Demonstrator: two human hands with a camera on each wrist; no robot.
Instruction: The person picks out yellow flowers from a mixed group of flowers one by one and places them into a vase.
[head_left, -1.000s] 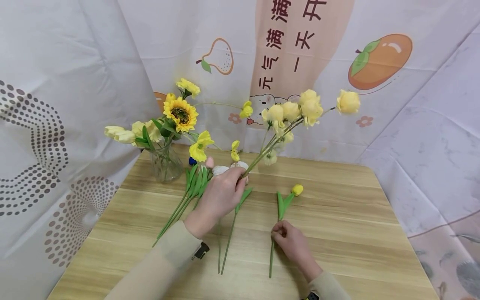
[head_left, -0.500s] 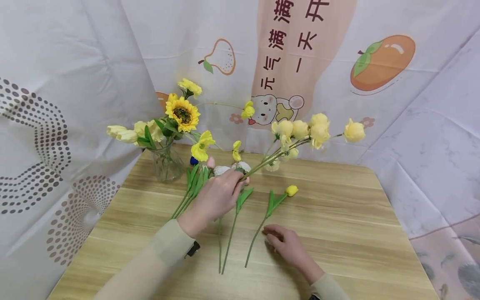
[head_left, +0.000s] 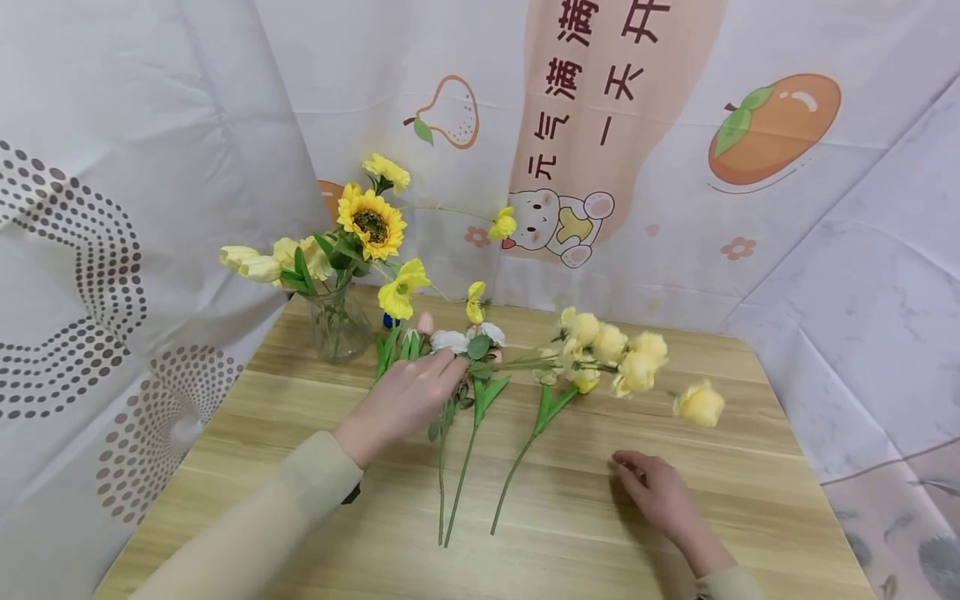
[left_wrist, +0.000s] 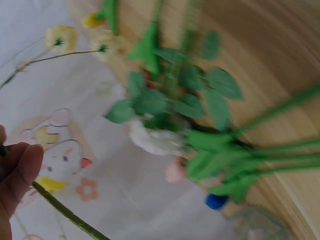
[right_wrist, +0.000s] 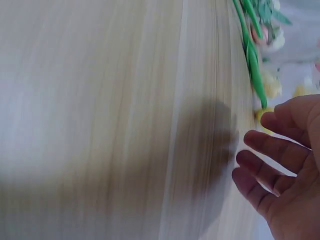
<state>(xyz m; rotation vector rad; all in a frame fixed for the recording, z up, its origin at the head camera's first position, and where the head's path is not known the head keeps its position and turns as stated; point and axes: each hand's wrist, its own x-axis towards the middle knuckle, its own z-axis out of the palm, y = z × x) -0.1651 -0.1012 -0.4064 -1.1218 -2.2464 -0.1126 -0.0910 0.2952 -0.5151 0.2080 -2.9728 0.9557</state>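
My left hand [head_left: 408,392] grips the stems of a bunch of pale yellow flowers [head_left: 637,362], which lean low to the right over the table. Its thumb and finger pinch around a green stem [left_wrist: 70,218] in the left wrist view. A yellow tulip [head_left: 546,408] lies below the bunch, its bloom partly covered. My right hand [head_left: 660,492] hovers over the wood to the right of the tulip; in the right wrist view its fingers [right_wrist: 277,150] are loosely bent and hold nothing. White roses [head_left: 450,340] with green leaves lie just beyond the left hand.
At the back left stands a glass vase [head_left: 337,329] with a sunflower [head_left: 371,223] and other yellow flowers, some reaching out to the right. Several tulips with green leaves [left_wrist: 215,155] lie near it, one blue and one pink. A printed curtain [head_left: 450,250] hangs behind the table [head_left: 750,500].
The pale yellow bunch has swung down from a raised slant to nearly level. My right hand has let go of the yellow tulip and moved right; the tulip's stem end lies further left.
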